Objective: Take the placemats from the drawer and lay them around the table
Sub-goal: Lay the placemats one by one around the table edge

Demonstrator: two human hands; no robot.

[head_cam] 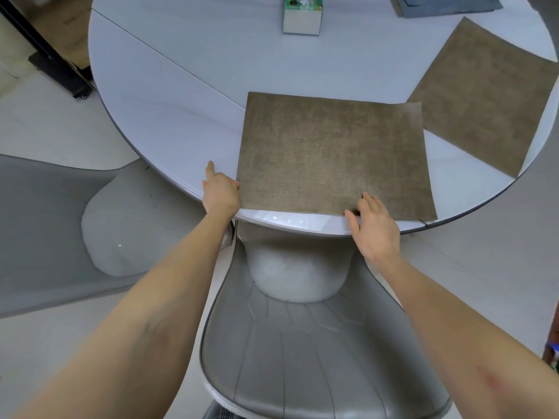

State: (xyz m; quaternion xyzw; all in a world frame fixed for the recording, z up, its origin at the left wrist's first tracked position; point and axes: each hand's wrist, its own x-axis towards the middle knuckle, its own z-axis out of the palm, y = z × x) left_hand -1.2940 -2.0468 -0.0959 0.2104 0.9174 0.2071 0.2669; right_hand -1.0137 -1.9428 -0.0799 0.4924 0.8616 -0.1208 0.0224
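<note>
Mat (332,155) at table (181,86) 6 o'clock: left hand (220,192) pinches its corner, right hand (375,225) fingers apart, flat; square to rim.

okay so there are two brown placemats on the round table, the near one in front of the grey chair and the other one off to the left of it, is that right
Not quite. The second placemat lies to the right of the near placemat, not the left, by the table's right edge. The rest holds: both are brown, on the round table, and the near one sits in front of the grey chair. The head view shows it.
</note>
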